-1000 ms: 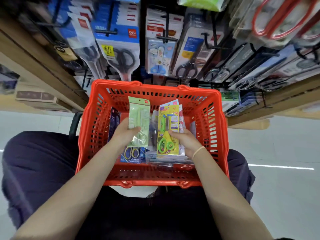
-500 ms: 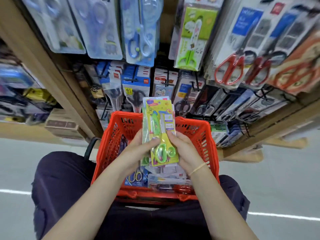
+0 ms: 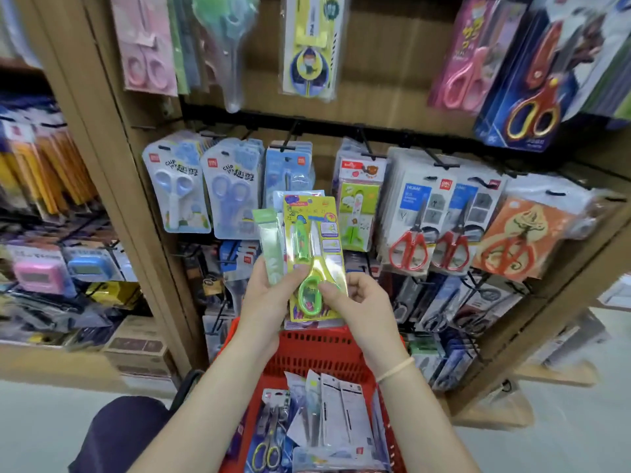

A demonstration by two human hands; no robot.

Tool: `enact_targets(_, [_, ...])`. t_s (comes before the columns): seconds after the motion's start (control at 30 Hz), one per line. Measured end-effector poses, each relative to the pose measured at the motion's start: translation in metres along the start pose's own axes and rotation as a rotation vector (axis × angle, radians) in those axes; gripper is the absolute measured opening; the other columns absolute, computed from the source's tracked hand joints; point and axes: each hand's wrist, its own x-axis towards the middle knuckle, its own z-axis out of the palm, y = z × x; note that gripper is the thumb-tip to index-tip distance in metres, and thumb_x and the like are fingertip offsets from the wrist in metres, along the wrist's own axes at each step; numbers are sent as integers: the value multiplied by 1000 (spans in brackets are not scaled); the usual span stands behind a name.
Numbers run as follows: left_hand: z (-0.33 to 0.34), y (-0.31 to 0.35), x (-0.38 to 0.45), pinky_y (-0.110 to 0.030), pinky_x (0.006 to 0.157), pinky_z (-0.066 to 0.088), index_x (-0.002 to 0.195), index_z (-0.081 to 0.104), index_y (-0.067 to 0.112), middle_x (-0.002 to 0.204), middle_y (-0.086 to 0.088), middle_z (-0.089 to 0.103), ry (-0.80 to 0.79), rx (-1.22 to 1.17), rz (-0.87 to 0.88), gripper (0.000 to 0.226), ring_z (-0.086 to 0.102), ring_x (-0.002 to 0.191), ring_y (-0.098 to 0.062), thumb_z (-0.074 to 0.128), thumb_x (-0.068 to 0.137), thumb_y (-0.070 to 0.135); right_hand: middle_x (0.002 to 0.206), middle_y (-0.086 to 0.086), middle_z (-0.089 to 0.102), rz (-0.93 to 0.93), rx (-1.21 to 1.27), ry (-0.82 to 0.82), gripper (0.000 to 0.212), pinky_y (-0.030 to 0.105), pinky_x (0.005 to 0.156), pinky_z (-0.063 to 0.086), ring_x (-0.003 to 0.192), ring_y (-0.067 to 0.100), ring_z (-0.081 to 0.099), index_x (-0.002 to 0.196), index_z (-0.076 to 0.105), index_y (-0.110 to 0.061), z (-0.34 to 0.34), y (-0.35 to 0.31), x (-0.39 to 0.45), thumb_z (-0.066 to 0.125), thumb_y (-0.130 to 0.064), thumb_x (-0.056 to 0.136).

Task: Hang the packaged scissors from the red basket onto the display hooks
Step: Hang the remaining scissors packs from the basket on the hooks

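So we've got the red basket (image 3: 317,349) sitting on our lap, right below the wooden display rack (image 3: 150,213), and it's still got a fair bit in it: a blister pack of scissors with yellow-and-grey handles (image 3: 268,442) along the basket's left side, a couple of white card-backed packs (image 3: 338,414) leaning upright in the middle, and a few more clear packets under those that are too jumbled to tell apart. Up above the basket, both hands are on a small stack of packs. Our left hand (image 3: 264,295) has its fingers curled around a pale green pack (image 3: 271,247) and the left edge of the yellow pack with green-handled scissors (image 3: 316,257), thumb pressed on the front of it. Our right hand (image 3: 358,298) pinches the lower right corner of that same yellow pack between thumb and forefinger, the other fingers loosely curled behind. There's at least one more pack tucked behind the yellow one, only its top edge shows. The stack is held upright just in front of the rack's middle row of hooks, overlapping a blue pack (image 3: 290,175) and sitting just left of a hanging green-and-white scissors pack (image 3: 358,206). Further right on that row hang the red-handled scissors (image 3: 409,247).
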Motion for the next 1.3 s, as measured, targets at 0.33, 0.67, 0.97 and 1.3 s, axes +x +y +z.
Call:
enact_targets(0.33, [36, 70, 25, -47, 98, 57, 133, 66, 7, 125, -17, 71, -209, -137, -152, 69, 69, 113, -33, 88, 73, 34, 115, 15, 71, -228, 263, 37, 23, 32, 74, 54, 97, 25, 68, 119, 53, -14, -2, -71, 42, 60, -27, 101])
enact_targets(0.67, [39, 125, 59, -26, 48, 53, 144, 53, 3, 104, -9, 74, -80, -85, 58, 62, 73, 64, -14, 77, 89, 23, 111, -7, 70, -355, 252, 124, 25, 28, 47, 54, 92, 23, 69, 125, 53, -24, -24, -144, 104, 61, -26, 101])
enact_targets(0.97, [61, 160, 80, -21, 43, 49, 121, 66, 24, 89, 7, 77, -131, -76, 118, 25, 72, 66, -10, 68, 96, 21, 137, -1, 53, -421, 209, 177, 42, 34, 58, 60, 106, 13, 63, 139, 45, -20, -35, -192, 133, 61, -26, 101])
enact_targets(1.3, [70, 165, 80, -31, 64, 61, 135, 62, 17, 111, -1, 77, -167, -17, 187, 40, 75, 92, -17, 68, 95, 18, 112, -4, 65, -434, 150, 183, 19, 31, 55, 57, 81, 4, 67, 120, 53, -27, -40, -188, 139, 58, -26, 102])
